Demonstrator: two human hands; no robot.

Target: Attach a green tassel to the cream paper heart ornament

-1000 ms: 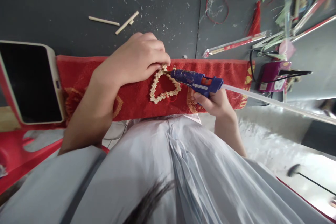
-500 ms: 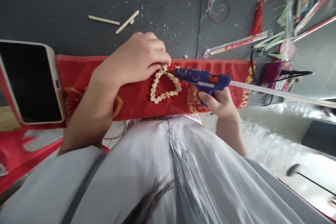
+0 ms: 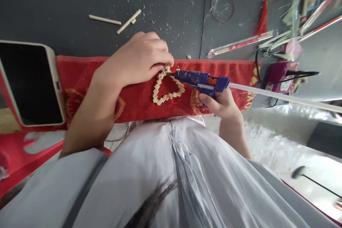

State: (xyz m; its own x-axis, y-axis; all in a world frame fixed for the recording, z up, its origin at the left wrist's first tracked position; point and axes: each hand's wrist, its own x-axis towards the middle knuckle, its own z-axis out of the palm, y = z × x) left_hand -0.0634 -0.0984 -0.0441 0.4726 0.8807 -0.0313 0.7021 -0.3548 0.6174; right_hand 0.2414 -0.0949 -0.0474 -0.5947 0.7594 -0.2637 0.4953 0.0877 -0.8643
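A heart-like loop of small cream beads or buds (image 3: 158,94) lies on a red towel (image 3: 139,105). My left hand (image 3: 143,57) pinches the loop's top end between thumb and fingers; the fingertips partly cover it. My right hand (image 3: 220,101) is wrapped round the handle of a blue hot glue gun (image 3: 196,80). A long translucent glue stick (image 3: 267,92) sticks out of the gun's back. The nozzle points left and meets the loop just below my left fingertips. A thin red thread shows at the loop's lower right.
A tablet-like device (image 3: 25,83) lies at the left. Wooden sticks (image 3: 105,19) and white scraps are scattered beyond the towel. At the right are a red tassel (image 3: 262,19), wrapped sticks (image 3: 242,44) and a purple power block (image 3: 280,74) with a black cable.
My right hand has moved the glue gun slightly left and a little down, bringing its nozzle further over the bead loop. My left hand has stayed in place.
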